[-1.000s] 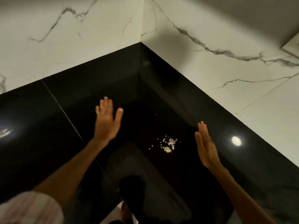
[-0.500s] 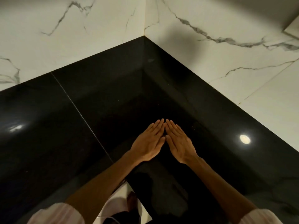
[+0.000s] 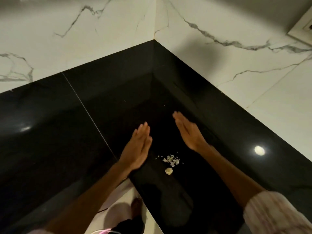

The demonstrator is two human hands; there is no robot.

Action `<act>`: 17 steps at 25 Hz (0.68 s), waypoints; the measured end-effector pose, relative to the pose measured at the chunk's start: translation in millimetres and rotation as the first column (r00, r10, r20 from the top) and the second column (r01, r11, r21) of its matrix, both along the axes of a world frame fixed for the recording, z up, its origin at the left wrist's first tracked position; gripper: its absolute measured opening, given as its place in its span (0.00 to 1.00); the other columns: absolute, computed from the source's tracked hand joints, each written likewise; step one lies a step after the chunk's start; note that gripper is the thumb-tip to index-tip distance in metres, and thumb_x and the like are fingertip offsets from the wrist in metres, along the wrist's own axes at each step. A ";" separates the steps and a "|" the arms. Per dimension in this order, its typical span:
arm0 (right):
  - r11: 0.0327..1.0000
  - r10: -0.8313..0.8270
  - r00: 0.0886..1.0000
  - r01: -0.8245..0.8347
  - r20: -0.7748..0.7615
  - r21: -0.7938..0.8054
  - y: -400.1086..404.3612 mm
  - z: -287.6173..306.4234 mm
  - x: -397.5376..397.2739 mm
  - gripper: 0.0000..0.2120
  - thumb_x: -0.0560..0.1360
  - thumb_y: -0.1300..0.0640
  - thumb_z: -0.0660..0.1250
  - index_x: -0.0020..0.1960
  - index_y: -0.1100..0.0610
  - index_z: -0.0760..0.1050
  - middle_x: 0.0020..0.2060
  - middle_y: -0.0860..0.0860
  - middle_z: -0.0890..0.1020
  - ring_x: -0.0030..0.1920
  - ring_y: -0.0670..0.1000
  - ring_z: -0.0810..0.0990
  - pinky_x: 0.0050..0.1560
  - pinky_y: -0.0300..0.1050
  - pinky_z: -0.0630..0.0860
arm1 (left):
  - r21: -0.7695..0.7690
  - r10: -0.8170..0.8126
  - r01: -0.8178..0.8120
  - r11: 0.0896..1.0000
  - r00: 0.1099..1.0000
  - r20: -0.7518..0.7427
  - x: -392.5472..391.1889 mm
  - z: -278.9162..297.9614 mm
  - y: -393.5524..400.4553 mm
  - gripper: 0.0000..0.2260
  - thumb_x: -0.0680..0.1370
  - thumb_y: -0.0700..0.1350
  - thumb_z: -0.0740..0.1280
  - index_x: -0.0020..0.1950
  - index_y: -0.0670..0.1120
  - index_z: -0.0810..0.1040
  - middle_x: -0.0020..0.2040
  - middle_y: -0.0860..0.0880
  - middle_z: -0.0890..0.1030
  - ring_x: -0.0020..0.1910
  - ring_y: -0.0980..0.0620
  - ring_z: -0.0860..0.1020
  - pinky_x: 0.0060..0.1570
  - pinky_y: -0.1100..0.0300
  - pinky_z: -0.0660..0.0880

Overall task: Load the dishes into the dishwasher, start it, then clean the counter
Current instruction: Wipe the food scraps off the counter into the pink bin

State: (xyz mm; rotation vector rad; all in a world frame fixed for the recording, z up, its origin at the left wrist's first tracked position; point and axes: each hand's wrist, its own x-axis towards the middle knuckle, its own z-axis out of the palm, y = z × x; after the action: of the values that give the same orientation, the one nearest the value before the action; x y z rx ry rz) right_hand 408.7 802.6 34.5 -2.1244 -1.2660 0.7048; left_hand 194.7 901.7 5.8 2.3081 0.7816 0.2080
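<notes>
**Home kitchen, corner of the worktop**

You're looking at a home kitchen, by all signs. Glossy black stone desk (image 3: 50, 149) runs into an inside corner w/ a matching black upstand. Walls (image 3: 101, 39) above are white marble-look tile w/ grey veins. Wall socket plate (image 3: 302, 31) sits top right. Small pile of food crumbs (image 3: 170, 161) lies on the desk. Pale floor (image 3: 118, 196) shows below the edge.

A glossy black worktop (image 3: 50, 132) fills the corner under white marbled walls (image 3: 84, 31). At centre frame the left hand (image 3: 137, 149) and right hand (image 3: 189, 132) are held flat with straight fingers, apart, on edge over the surface. Just below and between them lies a small heap of pale crumbs (image 3: 170, 162). A ceiling light glints at right
</notes>
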 end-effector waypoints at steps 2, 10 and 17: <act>0.997 0.037 0.992 -0.029 0.121 -0.072 46.6 -11.5 22.0 0.24 0.85 0.48 0.46 0.78 0.56 0.56 0.78 0.51 0.56 0.78 0.46 0.51 0.77 0.43 0.46 | 0.055 0.039 -0.036 0.998 0.998 -0.051 26.3 3.8 40.0 0.24 0.84 0.53 0.44 0.79 0.44 0.52 0.79 0.49 0.49 0.78 0.55 0.45 0.76 0.58 0.41; 0.960 0.278 0.906 -0.247 0.320 -0.135 34.9 -35.8 -11.8 0.25 0.84 0.48 0.42 0.79 0.56 0.49 0.78 0.50 0.50 0.78 0.44 0.44 0.76 0.39 0.39 | 0.256 -0.180 0.234 0.938 0.959 -0.217 64.5 -7.3 42.6 0.24 0.84 0.51 0.45 0.78 0.41 0.49 0.80 0.46 0.46 0.78 0.53 0.44 0.73 0.62 0.38; 0.916 0.387 0.904 -0.355 0.184 -0.186 -105.7 -16.4 -78.7 0.31 0.78 0.36 0.32 0.77 0.47 0.46 0.77 0.42 0.47 0.76 0.36 0.41 0.78 0.43 0.42 | 0.169 -0.214 0.232 0.958 0.970 -0.116 -13.7 -11.5 -99.7 0.24 0.84 0.54 0.41 0.78 0.47 0.44 0.76 0.53 0.39 0.76 0.58 0.37 0.70 0.66 0.31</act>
State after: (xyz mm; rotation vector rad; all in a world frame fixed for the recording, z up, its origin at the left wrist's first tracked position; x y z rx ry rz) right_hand 330.0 696.9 18.1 -2.1439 -1.8243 0.7577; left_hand 181.1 802.0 -5.7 2.5735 0.5609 0.0685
